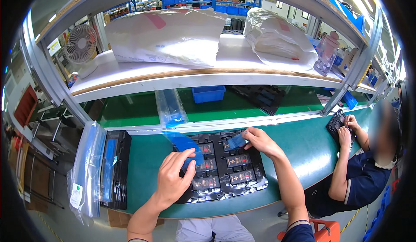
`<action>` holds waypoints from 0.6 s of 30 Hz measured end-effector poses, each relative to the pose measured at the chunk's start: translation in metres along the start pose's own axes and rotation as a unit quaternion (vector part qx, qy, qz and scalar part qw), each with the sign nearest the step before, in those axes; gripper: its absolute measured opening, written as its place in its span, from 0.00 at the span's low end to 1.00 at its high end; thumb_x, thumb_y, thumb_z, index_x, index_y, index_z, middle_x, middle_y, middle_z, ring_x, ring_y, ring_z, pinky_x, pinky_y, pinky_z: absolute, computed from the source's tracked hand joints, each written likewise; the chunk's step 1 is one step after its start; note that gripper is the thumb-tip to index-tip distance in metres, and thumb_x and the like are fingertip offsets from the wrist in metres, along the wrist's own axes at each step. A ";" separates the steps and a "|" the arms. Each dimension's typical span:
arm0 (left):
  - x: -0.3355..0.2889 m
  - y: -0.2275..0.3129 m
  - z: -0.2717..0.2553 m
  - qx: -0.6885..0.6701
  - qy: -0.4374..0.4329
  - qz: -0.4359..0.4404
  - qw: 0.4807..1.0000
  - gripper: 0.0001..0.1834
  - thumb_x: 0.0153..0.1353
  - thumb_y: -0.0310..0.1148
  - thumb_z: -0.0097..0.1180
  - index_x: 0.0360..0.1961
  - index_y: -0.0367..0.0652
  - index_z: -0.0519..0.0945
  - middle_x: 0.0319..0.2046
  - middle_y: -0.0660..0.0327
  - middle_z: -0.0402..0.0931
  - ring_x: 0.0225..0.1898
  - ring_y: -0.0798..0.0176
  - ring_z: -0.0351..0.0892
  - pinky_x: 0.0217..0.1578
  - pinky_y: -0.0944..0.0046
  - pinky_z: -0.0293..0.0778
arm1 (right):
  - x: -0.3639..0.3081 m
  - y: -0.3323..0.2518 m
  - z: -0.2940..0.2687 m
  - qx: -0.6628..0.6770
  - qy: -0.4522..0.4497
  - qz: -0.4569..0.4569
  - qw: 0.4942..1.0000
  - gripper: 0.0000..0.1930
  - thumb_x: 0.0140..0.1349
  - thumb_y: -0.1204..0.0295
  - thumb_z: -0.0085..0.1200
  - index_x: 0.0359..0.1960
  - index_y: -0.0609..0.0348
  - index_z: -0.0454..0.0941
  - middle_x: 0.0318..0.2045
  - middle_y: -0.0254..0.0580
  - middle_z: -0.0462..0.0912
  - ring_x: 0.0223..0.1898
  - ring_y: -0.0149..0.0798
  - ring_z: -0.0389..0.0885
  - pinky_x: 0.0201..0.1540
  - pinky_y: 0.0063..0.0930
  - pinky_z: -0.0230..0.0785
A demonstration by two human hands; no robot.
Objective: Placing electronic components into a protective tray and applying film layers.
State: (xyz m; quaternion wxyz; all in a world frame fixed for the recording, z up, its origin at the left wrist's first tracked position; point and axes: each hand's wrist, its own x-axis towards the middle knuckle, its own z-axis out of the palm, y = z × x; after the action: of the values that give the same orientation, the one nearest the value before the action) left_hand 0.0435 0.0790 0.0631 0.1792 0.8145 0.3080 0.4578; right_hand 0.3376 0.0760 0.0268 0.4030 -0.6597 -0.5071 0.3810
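A black moulded tray lies in front of me on the green bench. Several flat black rectangular parts with a lightning mark, such as one near part, sit in its pockets. My left hand is closed at the tray's left side, its fingertips on a long strip of blue film that stands up and bends over the left column. With thumb and fingers my right hand pinches a smaller piece of clear blue film over the far right part. That film partly covers the part beneath it.
At left stand a stack of black trays and a clear plastic bag. Beyond the tray are a bag of blue film and a blue bin. A shelf spans above. A co-worker handles another black tray at right.
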 end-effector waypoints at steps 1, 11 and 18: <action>0.000 -0.001 0.000 0.003 0.000 0.006 1.000 0.16 0.50 0.20 0.57 0.43 0.37 0.76 0.33 0.57 0.79 0.32 0.58 0.76 0.35 0.63 0.71 | 0.000 0.002 -0.001 0.048 -0.017 0.001 0.999 0.14 0.62 0.65 0.48 0.34 0.67 0.74 0.23 0.37 0.78 0.25 0.30 0.76 0.29 0.21 0.70; 0.001 -0.004 0.004 0.006 0.002 0.002 1.000 0.16 0.49 0.21 0.58 0.42 0.37 0.76 0.32 0.57 0.78 0.33 0.55 0.77 0.39 0.60 0.71 | -0.003 0.003 -0.007 0.039 -0.025 0.061 0.997 0.12 0.60 0.65 0.54 0.24 0.61 0.76 0.16 0.29 0.73 0.17 0.21 0.68 0.21 0.17 0.61; 0.001 -0.004 0.003 0.008 -0.004 -0.002 1.000 0.16 0.50 0.21 0.57 0.42 0.37 0.76 0.32 0.57 0.79 0.34 0.56 0.77 0.38 0.61 0.71 | -0.003 0.010 0.002 -0.009 0.024 0.005 1.000 0.12 0.58 0.67 0.56 0.27 0.65 0.78 0.18 0.32 0.76 0.17 0.22 0.70 0.23 0.20 0.64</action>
State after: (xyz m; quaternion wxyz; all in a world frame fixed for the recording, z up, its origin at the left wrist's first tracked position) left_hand 0.0455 0.0825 0.0603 0.1745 0.8171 0.3129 0.4517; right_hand 0.3384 0.0719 0.0168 0.4076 -0.6749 -0.4969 0.3625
